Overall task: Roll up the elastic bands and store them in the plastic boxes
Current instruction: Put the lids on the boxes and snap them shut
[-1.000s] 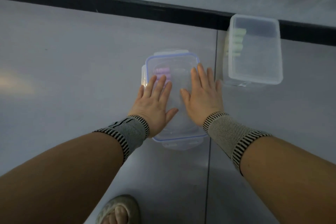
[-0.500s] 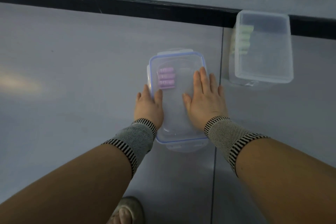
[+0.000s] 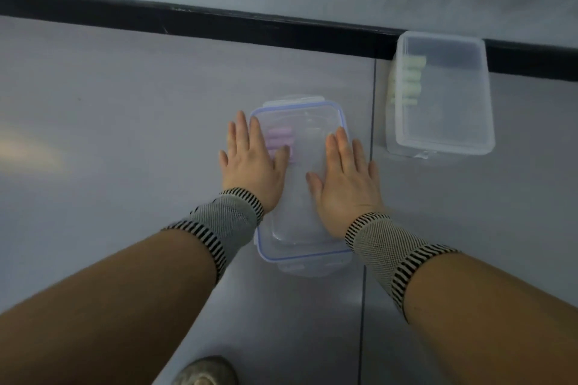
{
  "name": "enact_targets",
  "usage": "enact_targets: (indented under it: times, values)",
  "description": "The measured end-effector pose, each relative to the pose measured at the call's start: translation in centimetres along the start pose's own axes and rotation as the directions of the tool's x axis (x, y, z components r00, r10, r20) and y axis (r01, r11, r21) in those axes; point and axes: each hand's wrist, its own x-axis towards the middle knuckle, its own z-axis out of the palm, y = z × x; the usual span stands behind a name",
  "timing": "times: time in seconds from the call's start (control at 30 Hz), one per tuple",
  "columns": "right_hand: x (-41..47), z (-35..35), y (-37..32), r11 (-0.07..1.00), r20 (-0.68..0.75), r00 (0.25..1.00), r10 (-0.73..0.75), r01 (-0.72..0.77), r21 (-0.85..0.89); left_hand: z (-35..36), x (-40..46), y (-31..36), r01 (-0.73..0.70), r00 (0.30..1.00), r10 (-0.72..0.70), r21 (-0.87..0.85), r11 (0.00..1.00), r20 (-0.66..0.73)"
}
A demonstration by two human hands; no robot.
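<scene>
A clear rectangular plastic box with a blue-rimmed lid [image 3: 300,184] sits on the grey tiled floor [image 3: 125,122] at the centre of the frame, its long side running away from the camera. Both hands lie flat on its lid with fingers straight and together, gripping nothing. The left hand [image 3: 251,162] covers the lid's left edge, its outer fingers reaching past the rim over the floor. The right hand [image 3: 347,184] rests on the right half of the lid, fingertips pointing toward the far right corner, thumb spread toward the middle. A bare strip of lid shows between the two hands.

Inside this box, seen through the lid, a row of rolled lilac elastic bands [image 3: 280,142] lies in the far left part, directly beside and partly under the left hand's index finger and thumb, well clear of the right hand.

Each wrist wears a grey knitted wristband with black-and-white striped edges [image 3: 225,225], and the bare forearms run down to the lower corners of the frame.

In the upper right, a second clear plastic box without a lid [image 3: 444,97] stands apart from both hands, against a black skirting strip [image 3: 219,22] at the foot of the grey wall. Rolled pale green elastic bands [image 3: 406,81] are stacked along its left wall. A dark tile joint [image 3: 370,103] runs between the two boxes. A grey shoe tip [image 3: 205,372] shows at the bottom edge.
</scene>
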Motion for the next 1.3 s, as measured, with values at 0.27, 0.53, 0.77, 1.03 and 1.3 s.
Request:
enact_targets:
  times: [0.27,0.53,0.77,1.03,1.3]
  values:
    - [5.8,-4.4,0.4,0.977,-0.111,0.972,-0.207,0.199,-0.075,1.5,0.4,-0.4,-0.089,0.996,0.089,0.051,0.995,0.003]
    - [9.8,-3.4,-1.3,0.965,-0.030,0.969,-0.245,0.241,-0.105,1.6,0.6,-0.5,-0.100,0.995,0.100,0.032,0.994,0.003]
    - [10.5,-3.5,-2.0,0.970,-0.028,0.978,-0.209,0.203,-0.134,1.7,0.5,-0.5,-0.088,0.996,0.086,0.067,0.994,0.027]
    - [1.9,-5.4,1.1,0.906,-0.005,0.915,-0.404,0.400,-0.140,-1.4,-1.6,0.0,-0.302,0.952,0.282,0.218,0.928,0.117]
    - [-5.9,-1.6,3.7,0.743,0.331,0.799,-0.503,0.595,-0.307,-0.5,-8.6,-2.6,-0.584,0.777,0.312,0.441,0.682,0.546]
